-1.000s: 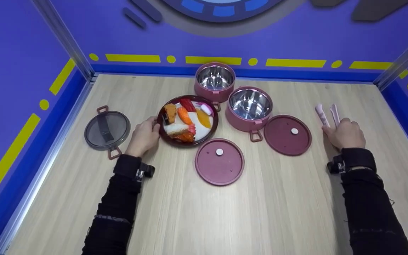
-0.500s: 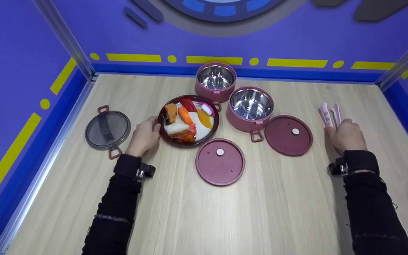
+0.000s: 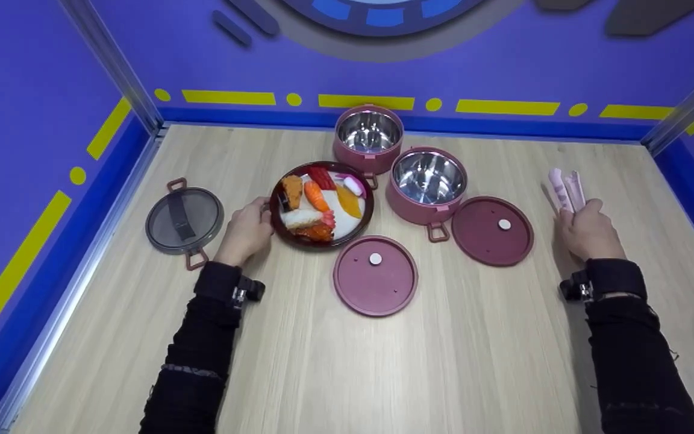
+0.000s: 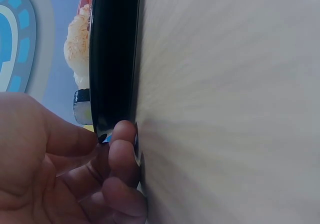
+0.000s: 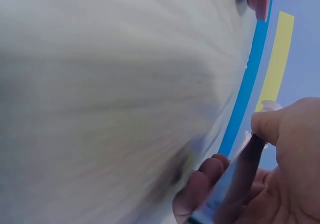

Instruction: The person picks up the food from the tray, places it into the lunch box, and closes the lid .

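My left hand (image 3: 246, 232) grips the left edge of a dark round plate (image 3: 342, 226) with toy sushi and other play food on it. In the left wrist view, the thumb presses the rim of the plate (image 4: 114, 59) from above while curled fingers sit beneath it. Far to the right, my right hand (image 3: 591, 232) holds pale pink tongs (image 3: 559, 191), their two tips pointing away from me and a small gap between them. The right wrist view has the thumb on one arm of the tongs (image 5: 245, 171), close over the table.
Behind the plate stand two pink pots with steel insides, one further back (image 3: 368, 158) and one nearer (image 3: 422, 208). A pink lid (image 3: 377, 286) lies in front, a darker lid (image 3: 485, 238) to its right. A grey handled lid (image 3: 202, 217) lies at left. Blue walls enclose the table.
My right hand has shifted slightly, turning the tongs up and to the right. Their tips have come closer together. My left hand and the plate stay put.
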Tool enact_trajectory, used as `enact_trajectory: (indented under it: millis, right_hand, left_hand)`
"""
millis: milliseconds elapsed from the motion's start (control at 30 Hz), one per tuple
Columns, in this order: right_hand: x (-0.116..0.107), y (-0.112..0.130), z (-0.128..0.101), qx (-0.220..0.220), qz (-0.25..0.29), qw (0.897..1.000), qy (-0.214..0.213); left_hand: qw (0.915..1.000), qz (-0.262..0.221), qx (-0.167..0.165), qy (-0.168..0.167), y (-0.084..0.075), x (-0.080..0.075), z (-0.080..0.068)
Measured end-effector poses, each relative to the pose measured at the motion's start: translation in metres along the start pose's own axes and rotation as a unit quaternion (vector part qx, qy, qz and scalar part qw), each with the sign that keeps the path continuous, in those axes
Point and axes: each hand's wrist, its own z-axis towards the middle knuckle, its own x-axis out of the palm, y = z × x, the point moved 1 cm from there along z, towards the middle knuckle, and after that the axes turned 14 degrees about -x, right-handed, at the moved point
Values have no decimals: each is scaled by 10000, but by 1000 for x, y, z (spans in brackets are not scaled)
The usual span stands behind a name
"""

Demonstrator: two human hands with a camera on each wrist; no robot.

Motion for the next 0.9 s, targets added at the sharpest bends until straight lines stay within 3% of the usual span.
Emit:
enact_trajectory:
  millis: [367,667,900]
  right_hand:
    - [-2,1,-3,28,-169,9998,-113]
    - [-5,3,-6,-199,-407,9969,-646]
    - [-6,3,-7,-133,-361,9973,-633]
  left_hand:
    - [10000,-6,-31,48,1,0,1]
    - [9999,-45,-57,71,1,0,1]
    - [9999,-75,53,41,2,0,1]
